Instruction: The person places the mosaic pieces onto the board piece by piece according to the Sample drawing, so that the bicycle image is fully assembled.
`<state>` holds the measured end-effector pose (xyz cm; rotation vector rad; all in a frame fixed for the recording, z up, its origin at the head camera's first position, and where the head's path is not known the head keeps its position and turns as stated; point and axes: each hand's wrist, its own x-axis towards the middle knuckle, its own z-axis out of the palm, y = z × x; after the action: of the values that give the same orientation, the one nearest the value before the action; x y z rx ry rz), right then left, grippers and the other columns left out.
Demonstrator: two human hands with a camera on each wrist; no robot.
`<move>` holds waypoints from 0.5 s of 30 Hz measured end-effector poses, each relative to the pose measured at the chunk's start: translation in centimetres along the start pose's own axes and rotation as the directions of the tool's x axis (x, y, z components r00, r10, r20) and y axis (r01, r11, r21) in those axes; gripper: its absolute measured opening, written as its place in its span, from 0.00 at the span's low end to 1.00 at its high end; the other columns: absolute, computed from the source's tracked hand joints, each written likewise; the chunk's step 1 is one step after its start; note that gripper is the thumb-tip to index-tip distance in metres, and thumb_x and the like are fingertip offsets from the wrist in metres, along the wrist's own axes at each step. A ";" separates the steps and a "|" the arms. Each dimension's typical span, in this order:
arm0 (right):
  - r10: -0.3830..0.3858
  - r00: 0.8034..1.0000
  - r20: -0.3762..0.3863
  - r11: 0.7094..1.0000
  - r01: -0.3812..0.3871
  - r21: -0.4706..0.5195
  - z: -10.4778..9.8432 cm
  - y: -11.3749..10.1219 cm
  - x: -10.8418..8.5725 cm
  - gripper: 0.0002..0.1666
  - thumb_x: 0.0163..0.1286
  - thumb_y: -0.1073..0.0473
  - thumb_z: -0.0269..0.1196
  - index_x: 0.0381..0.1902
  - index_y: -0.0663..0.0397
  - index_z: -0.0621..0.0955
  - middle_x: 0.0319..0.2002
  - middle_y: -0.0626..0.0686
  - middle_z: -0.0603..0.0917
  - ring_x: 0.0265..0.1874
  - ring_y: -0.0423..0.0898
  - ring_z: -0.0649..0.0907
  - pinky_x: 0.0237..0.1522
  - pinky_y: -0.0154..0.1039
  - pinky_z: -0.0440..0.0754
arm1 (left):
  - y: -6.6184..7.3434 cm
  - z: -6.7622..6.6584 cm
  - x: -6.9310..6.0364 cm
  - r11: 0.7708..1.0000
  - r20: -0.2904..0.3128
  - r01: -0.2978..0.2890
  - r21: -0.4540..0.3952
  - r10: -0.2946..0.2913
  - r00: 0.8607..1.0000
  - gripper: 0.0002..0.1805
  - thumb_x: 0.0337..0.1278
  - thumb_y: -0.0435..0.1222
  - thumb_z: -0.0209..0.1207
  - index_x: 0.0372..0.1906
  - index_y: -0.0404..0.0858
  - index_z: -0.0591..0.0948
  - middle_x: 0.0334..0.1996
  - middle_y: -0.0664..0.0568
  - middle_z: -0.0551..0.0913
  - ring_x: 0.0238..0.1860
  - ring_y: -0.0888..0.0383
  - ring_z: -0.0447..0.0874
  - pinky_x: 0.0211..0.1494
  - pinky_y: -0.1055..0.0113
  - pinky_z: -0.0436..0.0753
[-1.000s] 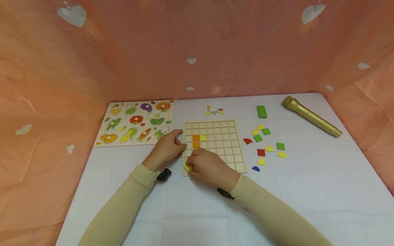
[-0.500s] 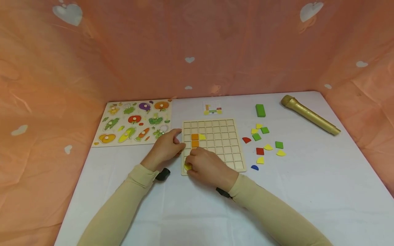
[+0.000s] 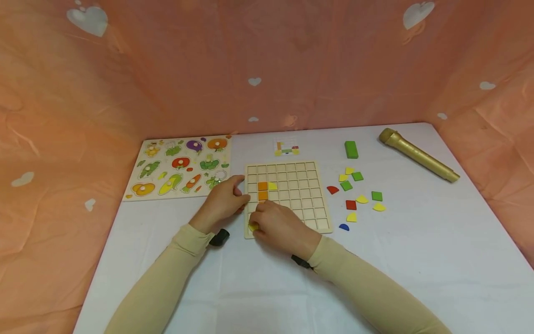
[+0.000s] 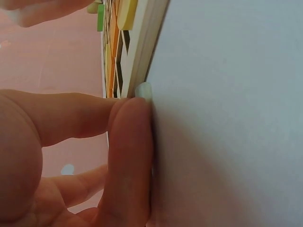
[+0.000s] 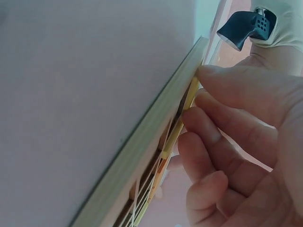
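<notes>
Corner yellow piece (image 3: 252, 228) part-hidden; sleeves (image 3: 155, 283) cropped

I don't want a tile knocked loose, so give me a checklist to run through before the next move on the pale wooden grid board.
1. Pale wooden grid board lying flat on the white cloth-covered table: ok.
2. Left hand touching the board's left edge: ok.
3. Right hand holding the flat yellow tile at the board's near-left corner: ok.
4. That tile fully seated in its cell: cannot tell, fingers partly cover it.
5. Small white card with a coloured pattern uncovered beyond the board: ok.
6. Flat blue half-circle tile on the board: not ok, it lies on the table to the board's right.
</notes>
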<state>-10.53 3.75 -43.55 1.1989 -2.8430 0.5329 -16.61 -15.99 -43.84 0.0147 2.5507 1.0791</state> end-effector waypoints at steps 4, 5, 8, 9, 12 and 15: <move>0.006 1.000 -0.001 1.000 -0.006 -0.010 0.0 0.1 -0.1 0.04 0.67 0.63 0.74 0.35 0.47 0.90 0.32 0.44 0.82 0.36 0.42 0.78 0.40 0.35 0.80 | 0.0 0.0 0.1 1.000 -0.001 -0.009 0.004 0.009 1.000 0.39 0.72 0.42 0.67 0.82 0.43 0.67 0.43 0.46 0.84 0.30 0.56 0.86 0.40 0.65 0.81; 0.009 1.000 -0.001 1.000 -0.009 -0.010 0.0 0.1 -0.1 0.04 0.67 0.63 0.74 0.35 0.47 0.90 0.33 0.44 0.82 0.36 0.42 0.78 0.40 0.35 0.80 | 0.0 0.0 0.1 1.000 -0.001 -0.013 0.009 0.013 1.000 0.39 0.71 0.42 0.67 0.82 0.42 0.67 0.43 0.46 0.84 0.30 0.56 0.86 0.40 0.65 0.81; 0.014 1.000 -0.001 1.000 -0.014 -0.002 0.0 0.0 -0.1 0.05 0.67 0.64 0.74 0.35 0.46 0.90 0.33 0.44 0.82 0.36 0.42 0.78 0.40 0.35 0.80 | 0.0 0.0 0.1 1.000 -0.003 -0.022 0.021 0.022 1.000 0.39 0.72 0.42 0.67 0.82 0.42 0.67 0.43 0.46 0.84 0.30 0.56 0.86 0.41 0.65 0.81; 0.016 1.000 0.000 1.000 -0.016 0.001 0.0 0.0 -0.1 0.05 0.67 0.64 0.74 0.35 0.46 0.90 0.33 0.45 0.82 0.36 0.42 0.78 0.39 0.35 0.80 | 0.0 0.0 0.1 0.999 -0.004 -0.024 0.025 0.024 1.000 0.39 0.72 0.42 0.67 0.82 0.42 0.67 0.43 0.46 0.84 0.30 0.56 0.86 0.41 0.65 0.82; 0.019 1.000 0.005 1.000 -0.019 0.007 0.0 0.0 -0.1 0.05 0.67 0.64 0.74 0.36 0.46 0.90 0.32 0.45 0.82 0.37 0.42 0.78 0.39 0.35 0.80 | 0.0 -0.1 0.0 0.999 -0.003 -0.022 0.023 0.022 1.000 0.39 0.72 0.42 0.67 0.82 0.42 0.67 0.44 0.46 0.84 0.30 0.56 0.87 0.42 0.65 0.82; 0.017 1.000 0.008 1.000 -0.017 0.007 -0.1 0.0 0.0 0.05 0.67 0.64 0.74 0.36 0.46 0.90 0.33 0.45 0.82 0.37 0.43 0.78 0.40 0.35 0.81 | 0.0 -0.1 0.0 0.999 -0.008 -0.021 0.027 0.022 1.000 0.39 0.72 0.43 0.67 0.82 0.42 0.67 0.44 0.46 0.85 0.31 0.57 0.86 0.42 0.65 0.81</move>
<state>-10.49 3.79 -43.50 1.1821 -2.8624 0.5400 -16.61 -16.04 -43.77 0.0450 2.5776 1.0553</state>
